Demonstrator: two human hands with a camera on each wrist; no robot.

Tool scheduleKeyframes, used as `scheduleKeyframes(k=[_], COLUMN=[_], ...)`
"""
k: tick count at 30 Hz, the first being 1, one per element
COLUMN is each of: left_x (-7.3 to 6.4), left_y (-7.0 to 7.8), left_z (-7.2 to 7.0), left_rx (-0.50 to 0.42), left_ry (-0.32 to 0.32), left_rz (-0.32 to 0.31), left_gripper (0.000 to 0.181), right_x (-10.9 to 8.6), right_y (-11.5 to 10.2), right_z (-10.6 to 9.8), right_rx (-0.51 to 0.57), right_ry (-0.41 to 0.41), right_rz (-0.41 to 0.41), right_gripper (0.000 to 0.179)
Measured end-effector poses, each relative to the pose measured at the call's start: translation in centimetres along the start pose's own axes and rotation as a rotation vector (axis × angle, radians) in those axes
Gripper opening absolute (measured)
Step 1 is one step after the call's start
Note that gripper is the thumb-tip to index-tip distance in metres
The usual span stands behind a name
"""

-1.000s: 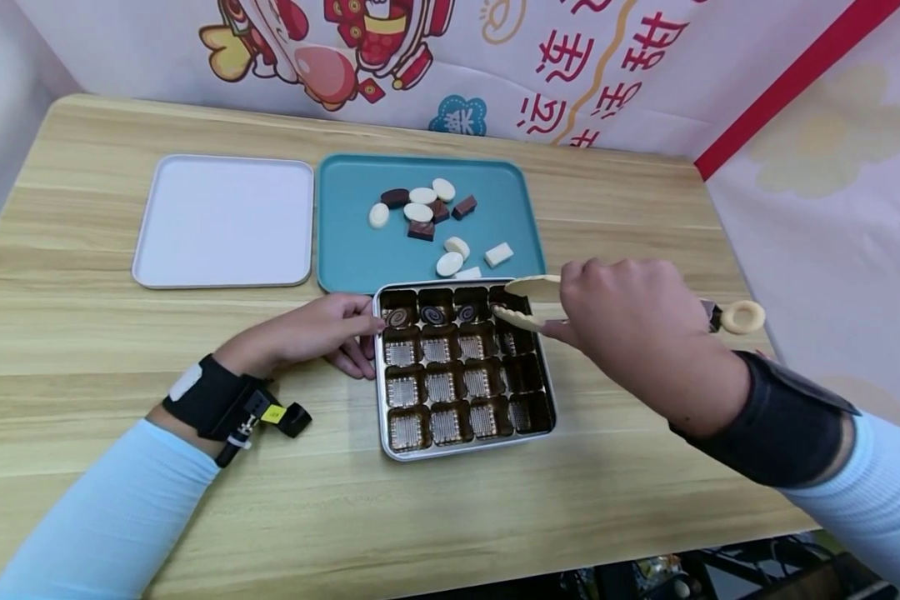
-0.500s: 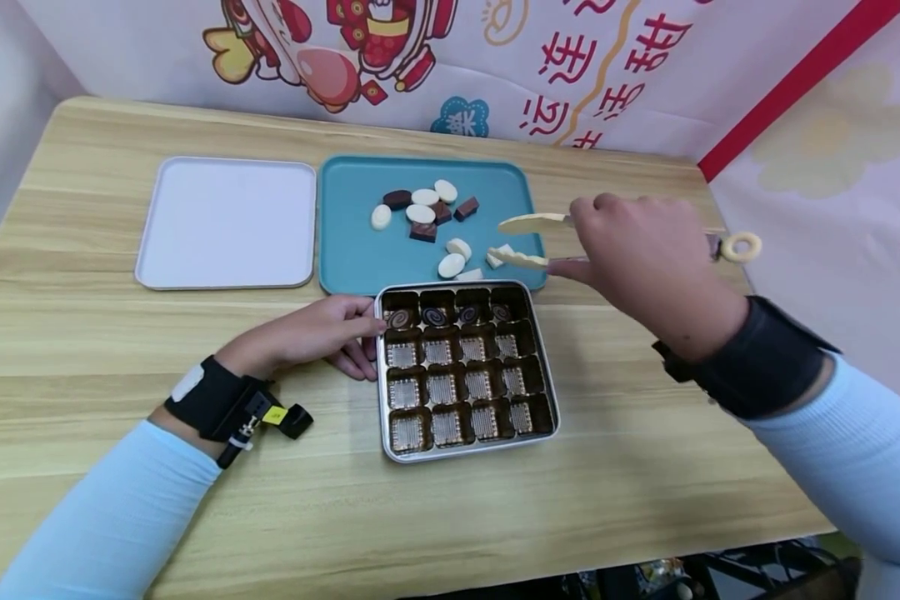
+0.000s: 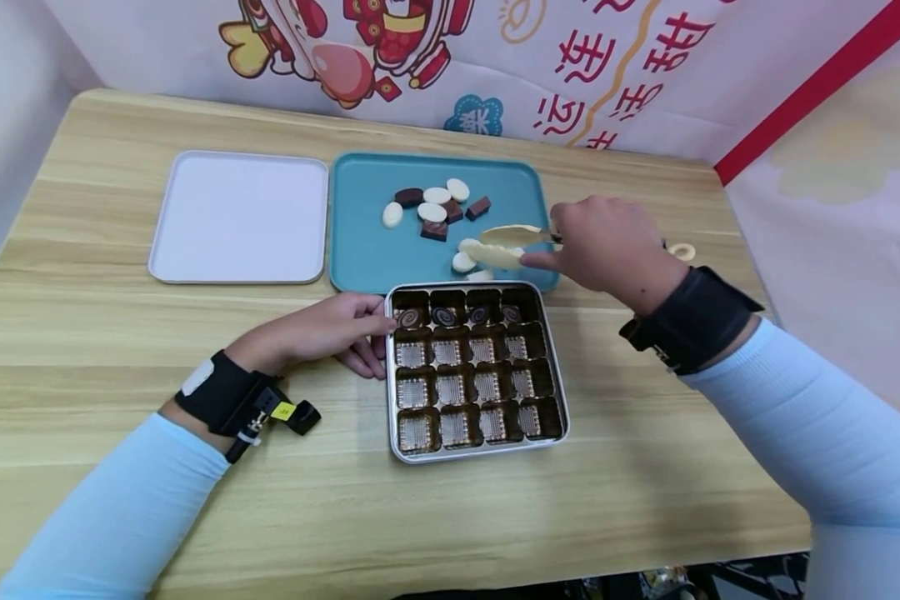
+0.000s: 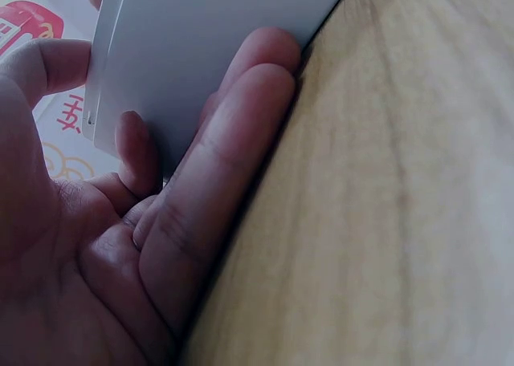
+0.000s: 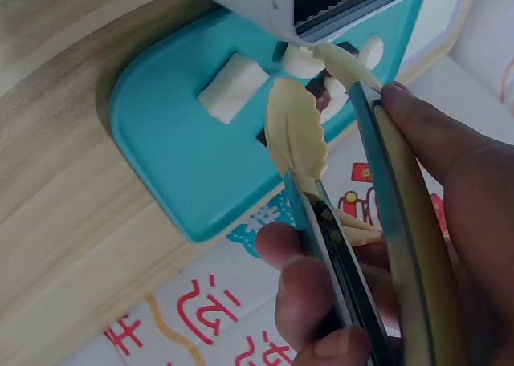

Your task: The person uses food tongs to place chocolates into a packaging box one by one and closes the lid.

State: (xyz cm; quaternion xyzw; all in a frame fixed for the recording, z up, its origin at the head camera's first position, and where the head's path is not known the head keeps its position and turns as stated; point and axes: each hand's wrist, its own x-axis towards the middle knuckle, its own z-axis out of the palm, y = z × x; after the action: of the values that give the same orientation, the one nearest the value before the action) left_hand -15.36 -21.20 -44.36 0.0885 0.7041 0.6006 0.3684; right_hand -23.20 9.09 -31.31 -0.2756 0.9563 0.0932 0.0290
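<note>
My right hand [image 3: 607, 250] grips tongs [image 3: 516, 237] with cream-coloured tips, spread apart over the front right of the teal tray [image 3: 367, 250]. In the right wrist view, nothing sits between the tong tips [image 5: 295, 129]; a white rectangular chocolate [image 5: 233, 88] lies nearby on the tray. My left hand [image 3: 330, 332] holds the left side of a metal tin [image 3: 480, 453], thumb at the rim and fingers along the outer wall. Dark swirl-topped chocolates [image 3: 445, 317] occupy the tin's back row of compartments. The other rows show bare gold liner.
White oval chocolates [image 3: 392, 215] and brown rectangular chocolates [image 3: 434, 230] lie on the teal tray, with one dark oval chocolate [image 3: 408, 197]. A white tray [image 3: 240, 218] stands to its left. The wooden table [image 3: 645, 500] meets a printed backdrop behind.
My right hand has lifted the tongs from the back right compartment, where a swirl chocolate now shows, and moved them left over the teal tray's white pieces. My left hand stays at the tin.
</note>
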Motion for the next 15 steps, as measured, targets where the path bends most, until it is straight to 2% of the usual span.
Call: scheduleKeyframes(k=[3, 6, 8, 12, 15], left_x=[0.0, 0.0, 0.0, 0.0, 0.1], left_y=[0.1, 0.2, 0.2, 0.2, 0.2], left_z=[0.1, 0.1, 0.2, 0.1, 0.1], left_rx=[0.002, 0.003, 0.001, -0.007, -0.014], left_ry=[0.000, 0.000, 0.001, 0.006, 0.007], left_rz=[0.000, -0.002, -0.003, -0.005, -0.005], left_gripper=[0.035, 0.035, 0.034, 0.033, 0.032], right_x=[0.2, 0.3, 0.4, 0.5, 0.3], right_y=[0.3, 0.7, 0.9, 1.4, 1.7], right_z=[0.2, 0.7, 1.3, 3.2, 4.2], right_rx=[0.020, 0.022, -0.014, -0.158, -0.227], right_ry=[-0.012, 0.033, 0.116, 0.352, 0.464], right_rz=[0.017, 0.022, 0.004, -0.100, -0.173], right_gripper=[0.054, 0.052, 0.052, 0.052, 0.050])
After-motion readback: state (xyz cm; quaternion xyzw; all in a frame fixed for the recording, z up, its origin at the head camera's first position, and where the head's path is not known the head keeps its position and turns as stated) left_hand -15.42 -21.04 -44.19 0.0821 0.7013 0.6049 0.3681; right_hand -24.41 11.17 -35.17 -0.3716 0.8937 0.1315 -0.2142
